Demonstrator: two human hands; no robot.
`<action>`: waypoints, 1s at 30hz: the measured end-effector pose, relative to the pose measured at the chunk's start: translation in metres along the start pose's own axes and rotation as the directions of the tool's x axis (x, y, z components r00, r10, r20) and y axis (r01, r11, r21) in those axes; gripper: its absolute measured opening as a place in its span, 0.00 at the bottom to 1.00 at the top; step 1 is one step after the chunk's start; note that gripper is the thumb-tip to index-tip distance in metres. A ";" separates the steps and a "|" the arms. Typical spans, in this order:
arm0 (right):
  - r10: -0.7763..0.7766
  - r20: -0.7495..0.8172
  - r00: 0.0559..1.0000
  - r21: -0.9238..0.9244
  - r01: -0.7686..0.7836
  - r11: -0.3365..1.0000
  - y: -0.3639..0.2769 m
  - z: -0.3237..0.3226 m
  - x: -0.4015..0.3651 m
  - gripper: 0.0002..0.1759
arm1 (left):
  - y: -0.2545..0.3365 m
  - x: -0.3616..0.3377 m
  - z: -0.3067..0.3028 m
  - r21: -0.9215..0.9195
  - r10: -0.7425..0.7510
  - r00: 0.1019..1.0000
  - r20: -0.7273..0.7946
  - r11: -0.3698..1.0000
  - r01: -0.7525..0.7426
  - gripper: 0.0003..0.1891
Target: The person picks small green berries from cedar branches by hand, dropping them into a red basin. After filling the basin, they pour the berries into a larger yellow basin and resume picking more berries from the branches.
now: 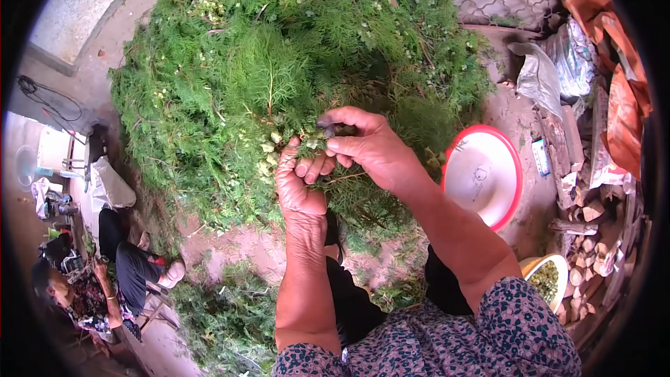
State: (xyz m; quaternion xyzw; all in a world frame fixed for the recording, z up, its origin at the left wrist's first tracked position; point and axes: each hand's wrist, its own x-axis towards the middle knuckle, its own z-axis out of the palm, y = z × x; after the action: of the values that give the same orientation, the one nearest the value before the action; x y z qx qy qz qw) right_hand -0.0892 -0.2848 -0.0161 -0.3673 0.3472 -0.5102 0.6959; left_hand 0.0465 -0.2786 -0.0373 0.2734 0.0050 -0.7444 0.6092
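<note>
My left hand [304, 180] is closed around a green conifer sprig [272, 91] with scale-like, feathery foliage. Pale green cones [269, 148] cluster on it beside my left fingertips. Just to the right, my right hand [370, 145] has its thumb and forefinger closed on small green cones at the sprig's stem. The index fingertip looks dark. Beneath and beyond both hands rises a large heap of cut conifer branches [188, 119], dotted with more pale cones.
A white basin with a red rim [519, 167] stands right of the heap. Farther right are a yellowish bowl of picked cones [548, 281], stacked firewood [586, 265] and an orange sheet [628, 119]. Loose branches [223, 314] lie lower left, near a seated person [91, 293].
</note>
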 end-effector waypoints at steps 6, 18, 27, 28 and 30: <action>0.015 -0.061 0.998 -0.104 -0.022 0.994 -0.003 0.011 -0.003 0.12 | -0.001 -0.003 0.002 0.086 -0.018 0.994 0.105 0.996 0.009 0.08; 0.088 -0.226 0.970 0.355 -0.002 0.935 0.016 0.002 -0.004 0.05 | -0.008 -0.007 0.010 0.168 0.035 0.993 0.113 0.984 -0.054 0.10; -0.002 -0.152 0.988 0.474 0.075 0.877 -0.012 0.002 -0.001 0.05 | -0.008 -0.004 0.005 0.049 0.097 0.995 -0.021 0.994 -0.096 0.11; -0.021 -0.141 0.990 0.443 0.082 0.893 -0.013 0.003 -0.002 0.05 | -0.007 -0.004 0.006 0.047 0.101 0.995 -0.023 0.994 -0.100 0.11; -0.034 -0.144 0.989 0.384 0.087 0.919 -0.009 0.005 -0.001 0.06 | -0.007 -0.004 0.009 0.149 0.124 0.986 -0.114 0.983 -0.107 0.11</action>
State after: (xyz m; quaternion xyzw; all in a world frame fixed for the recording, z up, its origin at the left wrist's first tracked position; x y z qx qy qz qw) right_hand -0.0888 -0.2851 -0.0059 -0.1970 0.2733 -0.6139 0.7138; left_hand 0.0366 -0.2764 -0.0302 0.3615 -0.0266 -0.6879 0.6289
